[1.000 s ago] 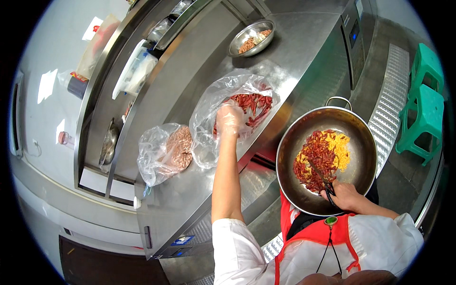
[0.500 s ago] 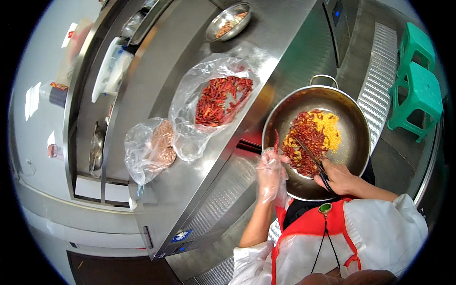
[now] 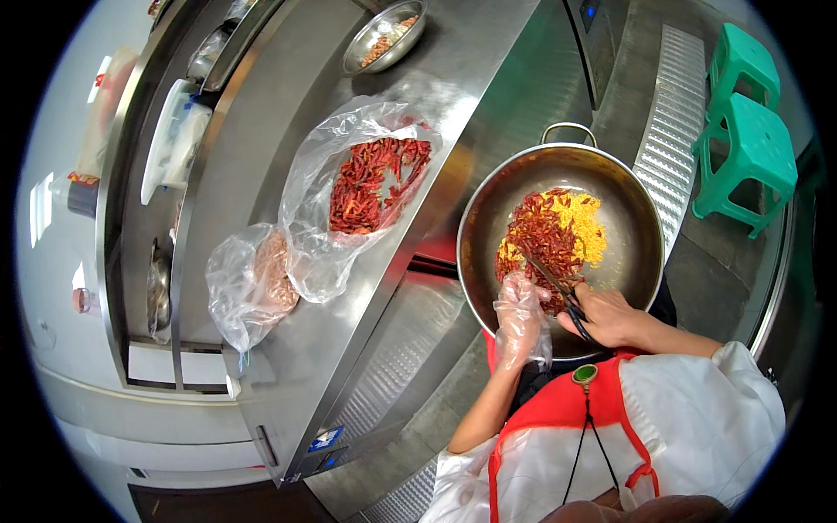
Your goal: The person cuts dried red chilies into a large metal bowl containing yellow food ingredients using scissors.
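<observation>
Below me is a deep steel pan (image 3: 635, 222) with a loop handle at its far side. Cut dried red chilies (image 3: 540, 228) lie heaped in it beside a patch of yellow granules (image 3: 590, 231). My left hand (image 3: 520, 315), in a clear plastic glove, is over the pan's near left part with its fingers pinched on a dried chili, now mostly hidden by the fingers. Bare, my right hand (image 3: 610, 316) grips black-handled scissors (image 3: 568, 302), whose blades point far-left over the chilies, close to my left fingertips.
On the steel counter (image 3: 292, 357) to the left, an open clear bag (image 3: 301, 179) holds whole dried chilies (image 3: 375, 185). Near it sits a smaller bag of pale reddish-brown contents (image 3: 274, 272). A steel bowl (image 3: 353, 59) stands farther back. Green stools (image 3: 757, 144) are at the right.
My left hand has moved from the pan's left rim inward toward the scissors, bringing the chili with it. The whole view has shifted slightly; my right hand keeps hold of the scissors.
</observation>
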The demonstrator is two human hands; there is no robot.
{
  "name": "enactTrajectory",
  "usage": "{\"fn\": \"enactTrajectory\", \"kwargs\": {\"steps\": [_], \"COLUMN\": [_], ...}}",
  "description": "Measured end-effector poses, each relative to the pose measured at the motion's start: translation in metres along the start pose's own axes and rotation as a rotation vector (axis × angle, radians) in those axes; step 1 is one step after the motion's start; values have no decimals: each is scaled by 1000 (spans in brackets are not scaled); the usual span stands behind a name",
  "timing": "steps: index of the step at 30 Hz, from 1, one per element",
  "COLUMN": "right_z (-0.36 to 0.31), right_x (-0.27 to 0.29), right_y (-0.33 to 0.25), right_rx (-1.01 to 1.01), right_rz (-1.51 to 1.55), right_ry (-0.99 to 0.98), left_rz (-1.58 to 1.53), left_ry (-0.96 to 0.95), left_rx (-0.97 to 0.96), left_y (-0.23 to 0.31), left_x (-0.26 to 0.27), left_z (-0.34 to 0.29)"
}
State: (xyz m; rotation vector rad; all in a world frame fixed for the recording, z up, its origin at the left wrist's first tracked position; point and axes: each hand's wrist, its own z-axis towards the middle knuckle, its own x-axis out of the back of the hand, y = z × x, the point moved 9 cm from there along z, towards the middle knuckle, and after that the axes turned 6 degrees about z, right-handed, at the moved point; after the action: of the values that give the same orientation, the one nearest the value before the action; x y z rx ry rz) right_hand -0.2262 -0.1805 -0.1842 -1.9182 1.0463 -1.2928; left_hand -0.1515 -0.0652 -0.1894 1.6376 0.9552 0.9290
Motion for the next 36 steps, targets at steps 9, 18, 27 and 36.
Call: {"fn": "enactTrajectory", "kwargs": {"steps": [9, 18, 27, 36], "right_z": [1, 2, 7, 7], "right_x": [1, -4, -11, -11], "right_y": [3, 7, 14, 18], "right_rx": [33, -16, 49, 41], "right_rz": [1, -30, -59, -69], "right_ry": [52, -6, 34, 52], "left_rz": [97, 161, 269, 332], "left_ry": [-8, -89, -124, -148], "left_rx": [-40, 26, -106, -25], "left_y": [-7, -4, -10, -4], "left_x": [-9, -10, 1, 5], "left_z": [-3, -7, -1, -4]}}
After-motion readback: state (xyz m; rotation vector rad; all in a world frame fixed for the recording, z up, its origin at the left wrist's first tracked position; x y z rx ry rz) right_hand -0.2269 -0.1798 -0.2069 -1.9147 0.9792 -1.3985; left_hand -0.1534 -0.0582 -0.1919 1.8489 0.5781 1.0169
